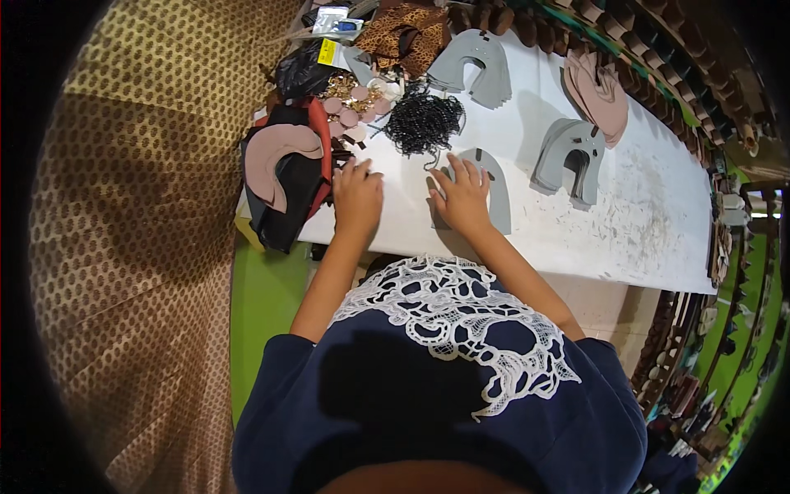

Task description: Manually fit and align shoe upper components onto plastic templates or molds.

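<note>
My left hand is palm down on the white tabletop, fingers stretched out, holding nothing visible. Small dark brown strips lie just beyond its fingertips. Over a grey horseshoe-shaped piece rests my right hand, its thumb and fingers apart. That hand hides part of the grey piece, which bears small dark marks. A tangled heap of black cord or chain sits just past the right fingers, with one loose end trailing toward them.
Pink curved pieces lie on black material at the left. Pink discs and gold bits are heaped behind. Grey stacks and a pink stack stand right. Shoe-like brown forms line the far edge; patterned cloth hangs left.
</note>
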{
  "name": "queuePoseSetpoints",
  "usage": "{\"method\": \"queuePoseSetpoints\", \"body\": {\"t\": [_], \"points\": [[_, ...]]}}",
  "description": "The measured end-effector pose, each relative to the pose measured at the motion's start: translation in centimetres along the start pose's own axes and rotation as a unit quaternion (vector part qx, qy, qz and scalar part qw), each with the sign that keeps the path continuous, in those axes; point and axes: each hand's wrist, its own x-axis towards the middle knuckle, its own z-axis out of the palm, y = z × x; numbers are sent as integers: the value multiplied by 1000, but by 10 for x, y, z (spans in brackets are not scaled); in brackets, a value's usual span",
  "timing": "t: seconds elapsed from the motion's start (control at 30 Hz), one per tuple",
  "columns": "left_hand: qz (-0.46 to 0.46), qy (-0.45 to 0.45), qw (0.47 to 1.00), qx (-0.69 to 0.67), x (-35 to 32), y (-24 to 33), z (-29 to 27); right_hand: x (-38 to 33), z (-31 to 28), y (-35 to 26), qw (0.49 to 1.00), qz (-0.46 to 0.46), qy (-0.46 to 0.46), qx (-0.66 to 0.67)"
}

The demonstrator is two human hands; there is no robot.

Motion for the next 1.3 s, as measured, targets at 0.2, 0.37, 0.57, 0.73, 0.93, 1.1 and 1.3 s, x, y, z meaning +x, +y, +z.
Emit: {"method": "queuePoseSetpoints", "body": {"t": [0.2, 0.37, 0.57, 0.73, 0.93, 1.1, 1.3], "points": [[-63, 18, 996, 64, 2, -44, -14, 34, 35, -43, 995, -64, -38, 73], [-55, 5, 997, 53, 1, -49, -20, 57, 55, -79, 990, -115, 2, 80], [-32, -20, 999, 31, 1, -49, -21, 69, 66, -95, 992, -119, 37, 33], [-27, -10, 999, 27, 0, -55, -16, 72, 65, -94, 982, -36, -9, 183], [-22, -7, 999, 35, 5, -59, -14, 72, 70, -91, 982, -70, 26, 175], [-35, 0, 999, 28, 12, -57, -13, 74, 73, -86, 980, -102, 36, 165], [-57, -21, 996, -63, 14, -52, -16, 72, 69, -66, 957, -41, 6, 285]]}}
